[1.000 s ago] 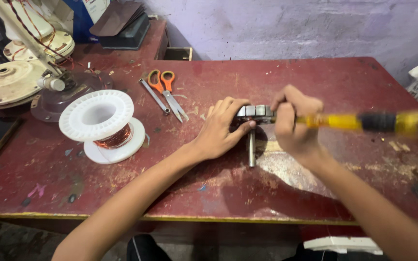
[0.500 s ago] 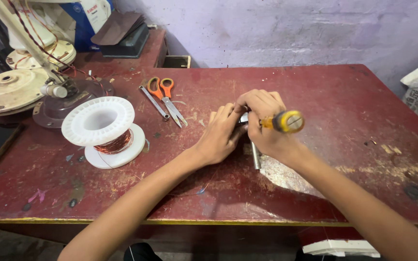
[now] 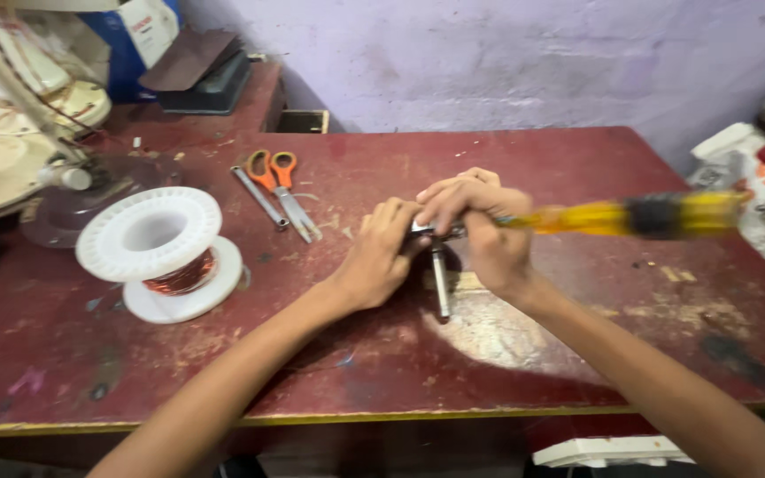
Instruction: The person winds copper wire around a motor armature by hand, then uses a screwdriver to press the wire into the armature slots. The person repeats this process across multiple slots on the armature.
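Head view. A blue-and-white carton (image 3: 139, 35) stood at eleven o'clock, its label unread. At nine o'clock a white spool (image 3: 163, 254) carried copper wire (image 3: 179, 276). Centre table (image 3: 577, 372): the left hand (image 3: 382, 257) was closed on a small metal part with a shaft (image 3: 438, 279). The right hand (image 3: 480, 226) was clenched round a blurred yellow-handled screwdriver (image 3: 630, 216) pointing to three o'clock. Orange scissors (image 3: 278, 181) lay at twelve.

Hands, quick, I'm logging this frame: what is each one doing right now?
Left hand: closed around the small metal part with a shaft, steadying it on the table.
Right hand: closed, gripping the yellow-handled screwdriver.
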